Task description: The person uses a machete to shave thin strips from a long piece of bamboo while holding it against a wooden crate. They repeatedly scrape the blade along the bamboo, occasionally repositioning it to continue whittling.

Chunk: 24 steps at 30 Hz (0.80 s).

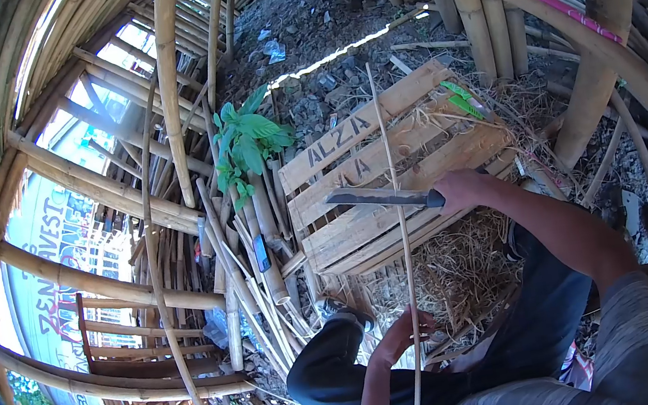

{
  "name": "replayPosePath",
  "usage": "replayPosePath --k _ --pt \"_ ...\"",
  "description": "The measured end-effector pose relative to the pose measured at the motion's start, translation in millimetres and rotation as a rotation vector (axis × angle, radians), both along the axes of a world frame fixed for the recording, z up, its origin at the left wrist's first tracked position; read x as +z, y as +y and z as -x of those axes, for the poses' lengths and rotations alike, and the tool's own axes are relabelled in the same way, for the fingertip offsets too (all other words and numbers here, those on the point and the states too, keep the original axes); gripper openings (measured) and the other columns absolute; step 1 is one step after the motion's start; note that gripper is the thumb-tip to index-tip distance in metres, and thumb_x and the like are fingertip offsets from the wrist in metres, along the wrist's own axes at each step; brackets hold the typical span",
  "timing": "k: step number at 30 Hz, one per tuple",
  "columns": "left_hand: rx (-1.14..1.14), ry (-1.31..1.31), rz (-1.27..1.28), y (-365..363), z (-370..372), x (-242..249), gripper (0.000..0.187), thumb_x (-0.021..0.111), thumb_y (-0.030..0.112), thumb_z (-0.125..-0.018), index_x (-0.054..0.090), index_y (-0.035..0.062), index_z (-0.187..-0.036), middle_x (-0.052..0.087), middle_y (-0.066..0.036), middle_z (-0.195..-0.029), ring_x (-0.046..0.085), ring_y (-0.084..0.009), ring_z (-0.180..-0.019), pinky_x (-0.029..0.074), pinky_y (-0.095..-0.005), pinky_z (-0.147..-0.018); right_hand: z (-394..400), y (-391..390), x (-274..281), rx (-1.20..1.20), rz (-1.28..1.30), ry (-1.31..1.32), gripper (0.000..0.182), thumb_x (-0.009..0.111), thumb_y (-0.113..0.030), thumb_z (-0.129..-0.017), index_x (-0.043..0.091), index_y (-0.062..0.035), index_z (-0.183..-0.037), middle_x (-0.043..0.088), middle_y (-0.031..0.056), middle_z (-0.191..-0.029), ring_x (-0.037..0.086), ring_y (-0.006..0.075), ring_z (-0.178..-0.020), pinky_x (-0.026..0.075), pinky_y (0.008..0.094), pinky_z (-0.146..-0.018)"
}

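My right hand [459, 190] is wrapped round the dark handle of a machete [373, 196]. Its long blade points left over a wooden slatted crate [337, 174] and meets a thin bamboo stick [408, 261] partway along. Lower down, the fingers of my left hand [397, 338] close round that stick, which runs from near my lap up across the crate. Dark lettering marks the crate's upper slats. A bright green strip [460, 100] lies at the crate's right end. Wood shavings [462, 270] are heaped between the crate and my legs.
Bamboo poles [174, 91] and rails frame the left side, with a lettered banner [62, 281] outside. A leafy plant [249, 140] and a phone-like object [261, 253] on cut bamboo stand left of the crate. A pole with pink wrapping [575, 14] slants overhead at right.
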<state>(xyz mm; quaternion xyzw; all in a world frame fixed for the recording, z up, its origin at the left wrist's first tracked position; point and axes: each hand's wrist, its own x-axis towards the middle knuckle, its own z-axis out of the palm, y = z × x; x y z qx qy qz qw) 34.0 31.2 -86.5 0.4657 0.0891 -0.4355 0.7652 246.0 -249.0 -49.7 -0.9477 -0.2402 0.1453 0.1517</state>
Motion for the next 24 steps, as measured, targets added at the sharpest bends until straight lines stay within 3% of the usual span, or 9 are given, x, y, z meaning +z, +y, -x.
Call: replayPosePath --k 2,3,4,5,6,7,19,22,24 --pt "0.025 0.007 -0.293 1 -11 -7 0.052 0.030 0.047 -0.095 0.054 0.0023 -0.104 0.058 -0.010 -0.101 0.057 -0.0238 -0.099 0.043 -0.0382 -0.090 0 -1 -10 0.007 -0.015 0.032 0.041 0.066 -0.031 -0.068 0.063 -0.0032 -0.098 0.065 0.0178 -0.089 0.063 0.0317 -0.084 0.051 0.0419 -0.075" --pt "0.198 0.065 -0.253 1 -20 -10 0.028 0.048 0.026 -0.094 0.052 0.0006 -0.103 0.056 -0.013 -0.106 0.055 -0.0249 -0.105 0.045 -0.0356 -0.090 0 -1 -9 0.018 -0.031 0.066 0.040 0.066 -0.029 -0.068 0.063 -0.0020 -0.097 0.065 0.0186 -0.090 0.063 0.0320 -0.085 0.051 0.0422 -0.076" --pt "0.192 0.062 -0.253 1 -25 -14 0.028 0.048 0.026 -0.094 0.052 0.0006 -0.103 0.056 -0.013 -0.106 0.055 -0.0249 -0.105 0.045 -0.0356 -0.090 1 -2 -7 0.013 -0.031 0.064 0.040 0.066 -0.029 -0.068 0.063 -0.0020 -0.097 0.065 0.0186 -0.090 0.063 0.0320 -0.085 0.051 0.0422 -0.076" --pt "0.358 -0.123 -0.271 0 -30 -18 0.018 0.053 0.012 -0.088 0.051 -0.0001 -0.101 0.055 -0.015 -0.108 0.055 -0.0253 -0.105 0.047 -0.0345 -0.089 1 0 -5 0.009 -0.012 0.094 0.039 0.066 -0.028 -0.069 0.062 -0.0009 -0.097 0.065 0.0189 -0.091 0.063 0.0322 -0.086 0.051 0.0421 -0.076" --pt "0.524 -0.311 -0.285 -3 -36 -18 0.018 0.059 -0.001 -0.083 0.050 -0.0008 -0.099 0.054 -0.016 -0.110 0.055 -0.0257 -0.105 0.048 -0.0334 -0.088 1 0 -3 0.006 0.010 0.123 0.039 0.066 -0.027 -0.070 0.062 0.0003 -0.097 0.065 0.0192 -0.092 0.063 0.0325 -0.086 0.051 0.0420 -0.075" --pt "0.589 -0.233 -0.282 0 -45 -15 0.029 0.060 -0.017 -0.073 0.048 -0.0002 -0.093 0.052 -0.018 -0.111 0.057 -0.0250 -0.100 0.050 -0.0325 -0.086 1 0 -5 0.004 0.011 0.122 0.039 0.066 -0.027 -0.070 0.062 0.0003 -0.097 0.065 0.0192 -0.092 0.063 0.0325 -0.086 0.051 0.0420 -0.075" --pt "0.592 -0.336 -0.117 -5 -97 56 0.032 0.061 -0.017 -0.072 0.047 0.0049 -0.091 0.050 -0.010 -0.103 0.059 -0.0189 -0.083 0.052 -0.0296 -0.080 -7 3 -16 -0.041 0.010 0.276 0.037 0.067 -0.023 -0.070 0.062 0.0020 -0.096 0.066 0.0173 -0.088 0.065 0.0286 -0.079 0.052 0.0390 -0.071" --pt "0.560 -0.348 -0.062 -1 -106 51 0.029 0.063 -0.013 -0.073 0.049 0.0060 -0.090 0.053 -0.009 -0.099 0.060 -0.0180 -0.080 0.054 -0.0280 -0.076 -8 3 -15 -0.027 0.021 0.267 0.036 0.066 -0.023 -0.070 0.061 0.0019 -0.096 0.066 0.0165 -0.085 0.065 0.0277 -0.077 0.052 0.0386 -0.069" --pt "0.583 -0.322 -0.070 -5 -110 48 0.024 0.064 -0.008 -0.076 0.051 0.0061 -0.089 0.054 -0.009 -0.098 0.059 -0.0188 -0.084 0.052 -0.0316 -0.084 -6 1 -8 -0.009 0.024 0.228 0.036 0.067 -0.024 -0.070 0.061 0.0017 -0.096 0.066 0.0153 -0.081 0.065 0.0261 -0.074 0.051 0.0376 -0.067"
